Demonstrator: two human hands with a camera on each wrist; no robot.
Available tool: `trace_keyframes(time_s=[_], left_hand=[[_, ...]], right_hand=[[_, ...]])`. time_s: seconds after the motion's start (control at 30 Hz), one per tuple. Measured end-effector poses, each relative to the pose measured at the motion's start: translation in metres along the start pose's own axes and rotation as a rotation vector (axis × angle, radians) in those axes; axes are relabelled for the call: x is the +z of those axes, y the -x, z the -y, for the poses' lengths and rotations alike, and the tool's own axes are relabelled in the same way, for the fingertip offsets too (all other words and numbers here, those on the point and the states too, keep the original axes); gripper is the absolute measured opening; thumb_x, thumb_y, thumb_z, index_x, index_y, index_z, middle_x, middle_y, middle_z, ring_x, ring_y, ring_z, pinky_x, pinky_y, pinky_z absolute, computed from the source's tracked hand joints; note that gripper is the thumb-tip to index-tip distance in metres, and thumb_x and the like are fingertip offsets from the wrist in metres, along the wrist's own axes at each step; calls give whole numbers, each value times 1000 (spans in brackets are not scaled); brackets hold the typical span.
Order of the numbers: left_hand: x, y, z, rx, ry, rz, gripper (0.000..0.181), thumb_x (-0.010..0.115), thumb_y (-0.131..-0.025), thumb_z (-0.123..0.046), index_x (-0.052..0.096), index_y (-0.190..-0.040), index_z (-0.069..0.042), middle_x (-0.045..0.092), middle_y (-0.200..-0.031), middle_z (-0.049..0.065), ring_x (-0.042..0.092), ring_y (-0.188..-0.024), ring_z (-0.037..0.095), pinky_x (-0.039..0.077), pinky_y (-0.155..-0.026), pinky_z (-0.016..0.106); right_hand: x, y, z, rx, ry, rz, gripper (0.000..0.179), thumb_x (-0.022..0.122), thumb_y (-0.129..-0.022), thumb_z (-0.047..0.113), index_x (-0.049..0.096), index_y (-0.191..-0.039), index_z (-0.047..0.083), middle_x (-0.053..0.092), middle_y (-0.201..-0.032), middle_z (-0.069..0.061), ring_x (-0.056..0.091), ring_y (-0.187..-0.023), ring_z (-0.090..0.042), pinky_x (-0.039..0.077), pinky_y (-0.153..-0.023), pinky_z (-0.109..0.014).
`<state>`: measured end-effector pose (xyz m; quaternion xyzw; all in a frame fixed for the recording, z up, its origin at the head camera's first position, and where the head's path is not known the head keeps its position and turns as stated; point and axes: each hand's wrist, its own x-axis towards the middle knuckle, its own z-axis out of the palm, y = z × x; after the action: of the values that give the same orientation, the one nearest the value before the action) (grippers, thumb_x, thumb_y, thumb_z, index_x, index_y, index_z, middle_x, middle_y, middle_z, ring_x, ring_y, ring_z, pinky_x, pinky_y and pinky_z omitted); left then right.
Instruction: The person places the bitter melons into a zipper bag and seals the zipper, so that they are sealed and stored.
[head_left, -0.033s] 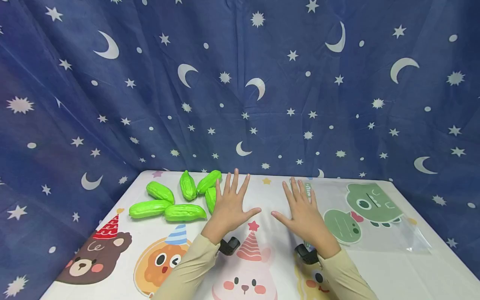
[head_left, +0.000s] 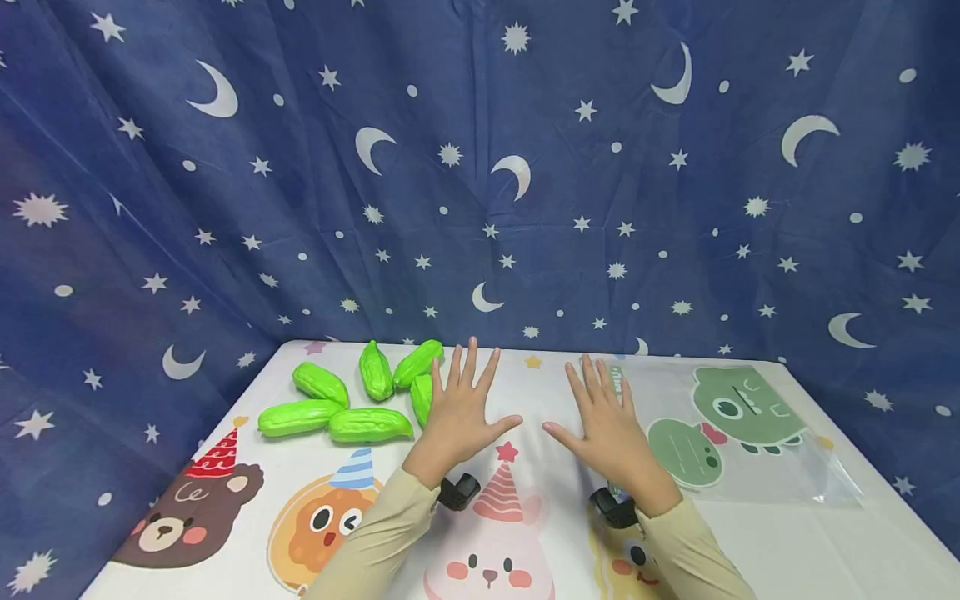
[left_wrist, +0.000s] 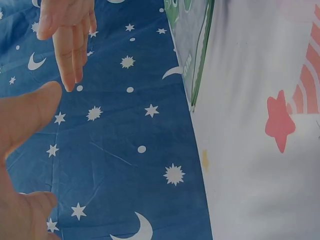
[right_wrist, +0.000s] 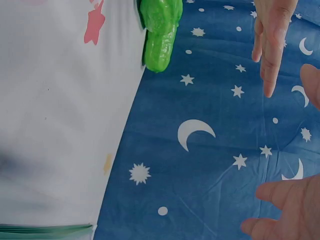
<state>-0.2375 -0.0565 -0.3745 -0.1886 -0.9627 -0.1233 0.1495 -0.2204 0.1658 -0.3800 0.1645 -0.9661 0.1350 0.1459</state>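
Both hands are held up over the table with fingers straight and spread, apart from each other and holding nothing. My left hand (head_left: 459, 417) is nearest a group of several bright green, bumpy bitter melons (head_left: 371, 426) at the back left, and hides part of one of them. My right hand (head_left: 611, 429) hovers over the left edge of a flat clear plastic pouch (head_left: 810, 475), printed with green dinosaurs. Along that edge runs a green strip (left_wrist: 202, 55), seen in the left wrist view. One bitter melon (right_wrist: 161, 35) shows at the table's edge in the right wrist view.
A white tablecloth (head_left: 810, 550) with cartoon prints covers the table. Behind it and along its sides hangs a dark blue curtain (head_left: 480, 200) with moons and stars. A black wrist mount (head_left: 459, 492) is worn on each arm.
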Motion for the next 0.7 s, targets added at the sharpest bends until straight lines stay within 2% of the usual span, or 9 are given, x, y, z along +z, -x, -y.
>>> trace_keyframes(time_s=[0.3, 0.47, 0.7], left_hand=[[-4, -2, 1, -1, -6, 9, 93, 55, -82, -62, 13, -152, -18, 4, -159, 15, 4, -147, 34, 4, -114, 62], [0, -6, -3, 45, -17, 2, 91, 55, -83, -61, 16, -151, -17, 7, -159, 15, 7, -147, 34, 8, -113, 63], [8, -10, -6, 82, -37, 37, 90, 53, -84, -59, 12, -152, -18, 4, -159, 14, 6, -147, 33, 6, -114, 61]], right_hand=[[-3, -2, -2, 3, -5, -13, 88, 58, -84, 54, 22, -149, 6, 15, -156, -21, 9, -144, -41, 6, -111, -66], [-4, -2, -7, 4, -2, -18, 89, 58, -84, 54, 22, -149, 5, 16, -155, -22, 9, -144, -42, 6, -110, -67], [-8, -3, -15, 3, 24, 4, 90, 57, -84, 55, 20, -149, 5, 13, -155, -23, 8, -144, -43, 6, -110, -68]])
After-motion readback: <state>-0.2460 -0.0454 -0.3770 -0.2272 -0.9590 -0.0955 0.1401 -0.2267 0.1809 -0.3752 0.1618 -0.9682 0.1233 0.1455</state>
